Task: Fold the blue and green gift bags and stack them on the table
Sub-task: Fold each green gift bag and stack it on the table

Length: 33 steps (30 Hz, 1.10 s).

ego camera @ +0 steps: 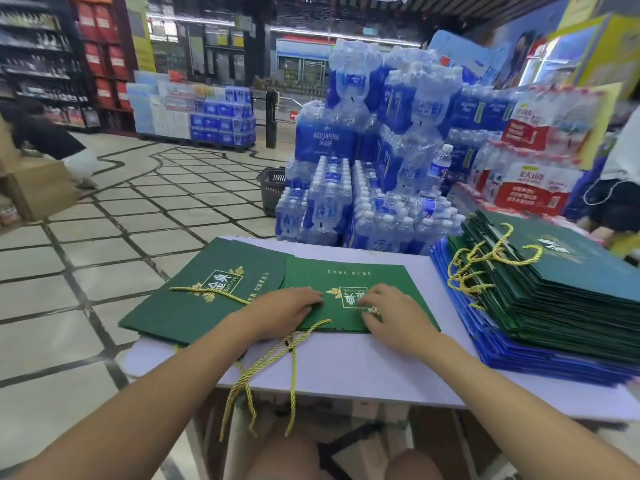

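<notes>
A green gift bag (pixel 349 277) lies flat on the white table (pixel 381 368) in front of me, its gold logo facing up. My left hand (pixel 284 311) presses on its left part with straight fingers. My right hand (pixel 393 315) rests on its right part, fingertips on the logo. Its gold cord handles (pixel 277 358) trail over the table's near edge. To the left lies a low stack of flat green bags (pixel 201 299) with a gold cord across the top. At the right stands a tall pile of green bags (pixel 561 289) on top of blue bags (pixel 519 355).
Shrink-wrapped packs of water bottles (pixel 374 161) stand stacked just behind the table. A dark shopping basket (pixel 272 188) sits on the tiled floor to their left. A person (pixel 45 140) bends over cardboard boxes at the far left; another person (pixel 620 181) sits at the right edge.
</notes>
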{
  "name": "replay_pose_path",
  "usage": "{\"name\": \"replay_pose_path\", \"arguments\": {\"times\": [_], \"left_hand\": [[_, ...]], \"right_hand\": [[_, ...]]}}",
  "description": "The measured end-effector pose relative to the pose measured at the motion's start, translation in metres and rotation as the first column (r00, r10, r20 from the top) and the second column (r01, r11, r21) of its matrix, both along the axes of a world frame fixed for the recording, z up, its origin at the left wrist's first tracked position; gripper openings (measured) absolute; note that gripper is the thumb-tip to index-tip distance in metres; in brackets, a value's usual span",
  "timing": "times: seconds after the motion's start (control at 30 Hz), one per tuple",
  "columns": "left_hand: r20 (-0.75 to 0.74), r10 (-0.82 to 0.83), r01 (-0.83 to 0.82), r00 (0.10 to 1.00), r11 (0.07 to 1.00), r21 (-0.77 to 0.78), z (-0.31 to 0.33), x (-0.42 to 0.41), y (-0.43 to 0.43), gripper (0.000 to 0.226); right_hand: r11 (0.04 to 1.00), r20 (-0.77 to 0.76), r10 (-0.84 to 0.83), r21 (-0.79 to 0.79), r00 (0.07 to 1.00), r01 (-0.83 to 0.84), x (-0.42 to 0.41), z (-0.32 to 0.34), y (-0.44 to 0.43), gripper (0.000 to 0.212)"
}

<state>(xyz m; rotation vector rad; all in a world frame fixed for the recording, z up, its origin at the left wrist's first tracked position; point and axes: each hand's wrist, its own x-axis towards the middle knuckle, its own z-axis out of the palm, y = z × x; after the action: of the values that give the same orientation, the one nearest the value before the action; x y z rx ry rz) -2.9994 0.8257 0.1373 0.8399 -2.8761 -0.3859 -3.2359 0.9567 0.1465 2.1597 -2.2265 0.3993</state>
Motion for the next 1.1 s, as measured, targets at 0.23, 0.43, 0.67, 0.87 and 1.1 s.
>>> {"name": "replay_pose_path", "arguments": {"times": [0.23, 0.43, 0.67, 0.87, 1.1], "left_hand": [[-0.053, -0.047, 0.046, 0.997, 0.999, -0.022, -0.006, -0.001, 0.0, 0.042], [-0.012, -0.035, 0.034, 0.999, 0.998, -0.047, -0.006, -0.002, -0.005, 0.043], [0.033, -0.007, 0.009, 0.999, 0.998, -0.056, -0.006, -0.006, -0.009, 0.041], [0.048, -0.007, 0.01, 0.999, 0.998, -0.068, -0.007, -0.009, -0.012, 0.041], [0.116, 0.119, -0.106, 0.986, 0.988, -0.109, 0.005, -0.026, -0.002, 0.03]], "right_hand": [[0.954, -0.012, 0.297, 0.04, 0.955, -0.297, 0.062, -0.002, -0.014, 0.017], [0.966, 0.729, 0.096, 0.097, 0.678, -0.241, 0.045, 0.023, -0.007, 0.004], [0.955, 0.917, 0.01, 0.109, 0.4, -0.275, 0.005, 0.092, 0.007, 0.014], [0.977, 0.894, 0.016, 0.082, 0.448, -0.199, -0.034, 0.141, 0.019, 0.032], [0.987, 0.755, -0.062, 0.145, 0.653, -0.074, -0.052, 0.148, 0.034, 0.03]]}}
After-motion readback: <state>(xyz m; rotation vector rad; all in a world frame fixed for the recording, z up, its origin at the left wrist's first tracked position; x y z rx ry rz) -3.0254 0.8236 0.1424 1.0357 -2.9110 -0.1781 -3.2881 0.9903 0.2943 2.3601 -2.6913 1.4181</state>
